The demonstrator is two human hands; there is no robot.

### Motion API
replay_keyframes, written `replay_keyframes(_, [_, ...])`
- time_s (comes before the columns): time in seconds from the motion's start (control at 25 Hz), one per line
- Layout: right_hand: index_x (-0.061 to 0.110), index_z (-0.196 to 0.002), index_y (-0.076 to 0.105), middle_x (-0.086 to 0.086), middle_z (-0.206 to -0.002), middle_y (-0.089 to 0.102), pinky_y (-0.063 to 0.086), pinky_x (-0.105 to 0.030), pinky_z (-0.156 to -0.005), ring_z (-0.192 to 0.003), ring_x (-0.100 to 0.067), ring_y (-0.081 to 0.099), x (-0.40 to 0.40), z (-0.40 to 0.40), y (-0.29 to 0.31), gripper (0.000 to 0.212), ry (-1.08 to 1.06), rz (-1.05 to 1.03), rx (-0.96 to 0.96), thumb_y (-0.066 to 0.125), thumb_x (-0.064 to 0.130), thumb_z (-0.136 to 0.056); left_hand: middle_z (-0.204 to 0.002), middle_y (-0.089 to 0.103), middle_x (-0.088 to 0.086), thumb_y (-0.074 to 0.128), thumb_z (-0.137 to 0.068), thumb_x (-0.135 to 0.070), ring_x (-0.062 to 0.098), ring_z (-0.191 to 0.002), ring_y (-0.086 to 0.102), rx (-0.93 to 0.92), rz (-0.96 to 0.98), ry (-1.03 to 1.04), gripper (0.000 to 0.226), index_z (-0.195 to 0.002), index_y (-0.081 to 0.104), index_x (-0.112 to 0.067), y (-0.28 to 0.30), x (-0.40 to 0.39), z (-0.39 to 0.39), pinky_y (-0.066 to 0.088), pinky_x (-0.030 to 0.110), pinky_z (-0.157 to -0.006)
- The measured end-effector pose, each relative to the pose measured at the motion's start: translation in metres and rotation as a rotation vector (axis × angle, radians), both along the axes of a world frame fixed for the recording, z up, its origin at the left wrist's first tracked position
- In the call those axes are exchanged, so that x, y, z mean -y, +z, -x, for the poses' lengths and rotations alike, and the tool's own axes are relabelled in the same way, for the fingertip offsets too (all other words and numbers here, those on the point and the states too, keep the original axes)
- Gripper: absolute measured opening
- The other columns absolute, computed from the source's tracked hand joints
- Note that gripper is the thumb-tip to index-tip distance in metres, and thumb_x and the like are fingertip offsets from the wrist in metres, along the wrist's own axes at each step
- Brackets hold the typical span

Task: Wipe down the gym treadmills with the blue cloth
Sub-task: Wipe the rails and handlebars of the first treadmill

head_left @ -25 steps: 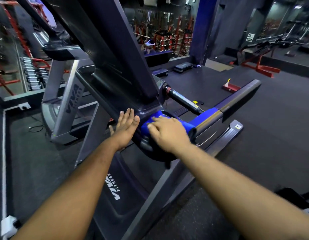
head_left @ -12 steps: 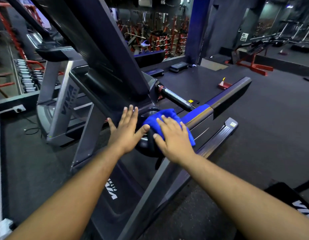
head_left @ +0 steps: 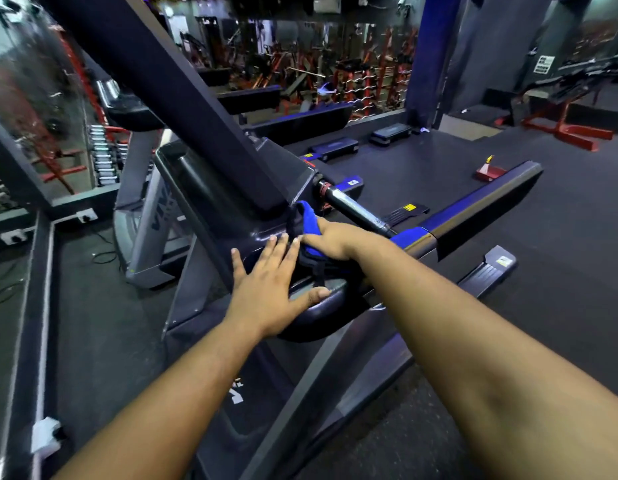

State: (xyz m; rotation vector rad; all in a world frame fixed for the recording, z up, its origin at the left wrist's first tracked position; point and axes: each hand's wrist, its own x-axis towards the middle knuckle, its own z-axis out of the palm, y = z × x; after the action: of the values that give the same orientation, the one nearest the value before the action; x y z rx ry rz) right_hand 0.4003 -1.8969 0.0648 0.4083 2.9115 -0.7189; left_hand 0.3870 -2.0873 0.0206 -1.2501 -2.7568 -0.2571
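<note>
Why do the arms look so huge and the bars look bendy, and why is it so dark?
Head view: the wide-angle lens stretches the near forearms and bows straight treadmill bars; the gym lighting is dim, so the background looks murky and soft; the blue cloth under the right hand stays vivid; the left hand looks sharp.

A dark rubber floor (head_left: 560,271) carried everything. The near treadmill (head_left: 210,188) stood on it, a second treadmill (head_left: 144,216) beside it. Two black step platforms (head_left: 335,147) lay farther back, with a red stand (head_left: 574,133) well apart to the right.

Blue cloth (head_left: 309,226) — bunched on treadmill (head_left: 210,188)
</note>
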Motion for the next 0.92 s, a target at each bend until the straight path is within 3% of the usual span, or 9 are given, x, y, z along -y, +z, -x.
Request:
replay_keyframes(0.08, [0.021,-0.155,0.025,-0.012,-0.151,0.046,0.034,-0.032,-0.105,-0.135,-0.03,0.046,-0.006,-0.001,-0.002,0.065,0.023,-0.034,0.013,0.043,0.052,-0.1,-0.166,-0.01,-0.01,0.0,-0.069,-0.093,0.006,-0.151,-0.014,0.005,0.019,0.0,0.109,-0.158,-0.005,-0.032,0.0,0.001,-0.001,-0.009,0.066,-0.116])
replay_keyframes(0.16, [0.019,-0.152,0.03,-0.013,-0.144,0.052,0.039,-0.042,-0.102,-0.129,-0.034,0.051,-0.01,-0.026,-0.018,0.072,0.013,-0.249,0.002,0.034,0.064,-0.096,-0.166,-0.013,-0.01,-0.004,-0.066,-0.095,0.005,-0.151,-0.015,-0.001,0.018,0.003,0.112,-0.158,-0.005,-0.03,0.001,0.001,-0.001,-0.007,0.065,-0.117])
replay_keyframes(0.28, [0.027,-0.152,0.033,-0.004,-0.143,0.052,0.035,-0.046,-0.108,-0.13,-0.03,0.05,-0.006,-0.072,-0.041,0.077,0.041,-0.462,-0.238,0.021,0.069,-0.088,-0.165,-0.014,-0.01,-0.006,-0.066,-0.096,0.005,-0.151,-0.013,-0.005,-0.02,-0.007,0.114,-0.158,-0.006,-0.029,-0.002,0.0,0.002,-0.003,0.064,-0.118])
replay_keyframes(0.4, [0.036,-0.147,0.043,0.001,-0.154,0.043,0.021,-0.049,-0.117,-0.141,-0.023,0.039,0.027,-0.081,-0.051,0.068,-0.029,-0.404,-0.406,0.026,0.066,-0.087,-0.165,-0.016,-0.007,0.001,-0.071,-0.095,0.008,-0.152,-0.007,-0.009,-0.127,-0.049,0.112,-0.158,-0.006,-0.026,-0.006,0.004,0.004,0.001,0.063,-0.119])
replay_keyframes(0.56, [0.035,-0.142,0.051,0.004,-0.152,0.047,0.027,-0.047,-0.115,-0.141,-0.021,0.04,0.028,-0.099,-0.074,0.061,0.123,-0.439,-0.532,0.039,0.066,-0.09,-0.166,-0.015,-0.001,0.013,-0.08,-0.089,0.016,-0.154,-0.001,-0.041,-0.265,-0.104,0.106,-0.159,-0.002,-0.021,-0.009,0.007,-0.001,0.0,0.066,-0.117])
replay_keyframes(0.64, [0.028,-0.138,0.057,-0.002,-0.147,0.052,0.033,-0.05,-0.111,-0.136,-0.026,0.047,-0.022,-0.107,-0.086,0.064,0.098,-0.479,-0.573,0.045,0.066,-0.088,-0.167,-0.014,0.0,0.014,-0.082,-0.087,0.018,-0.154,-0.001,-0.105,-0.236,-0.113,0.101,-0.158,-0.001,-0.023,-0.006,0.004,-0.007,0.0,0.069,-0.116])
replay_keyframes(0.76, [0.019,-0.134,0.06,-0.01,-0.144,0.054,0.026,-0.055,-0.113,-0.138,-0.032,0.045,-0.087,-0.11,-0.075,0.068,-0.192,-0.43,-0.519,0.041,0.063,-0.085,-0.167,-0.013,-0.001,0.009,-0.082,-0.088,0.017,-0.154,-0.005,-0.151,-0.166,-0.06,0.1,-0.159,0.0,-0.025,0.001,-0.003,-0.016,-0.002,0.07,-0.115])
replay_keyframes(0.84, [0.022,-0.136,0.058,-0.006,-0.147,0.051,0.017,-0.056,-0.117,-0.143,-0.028,0.036,-0.077,-0.104,-0.068,0.068,-0.317,-0.388,-0.461,0.034,0.062,-0.086,-0.167,-0.01,-0.001,0.006,-0.081,-0.089,0.016,-0.154,-0.004,-0.156,-0.115,-0.036,0.102,-0.159,0.003,-0.024,0.003,-0.01,-0.023,-0.001,0.071,-0.115])
replay_keyframes(0.92, [0.027,-0.139,0.054,-0.001,-0.149,0.049,0.013,-0.055,-0.119,-0.144,-0.024,0.034,-0.037,-0.1,-0.07,0.066,-0.269,-0.381,-0.487,0.031,0.062,-0.088,-0.167,-0.008,-0.002,0.004,-0.079,-0.09,0.014,-0.154,-0.002,-0.151,-0.063,-0.038,0.104,-0.159,0.006,-0.023,0.004,-0.023,-0.029,0.0,0.072,-0.114])
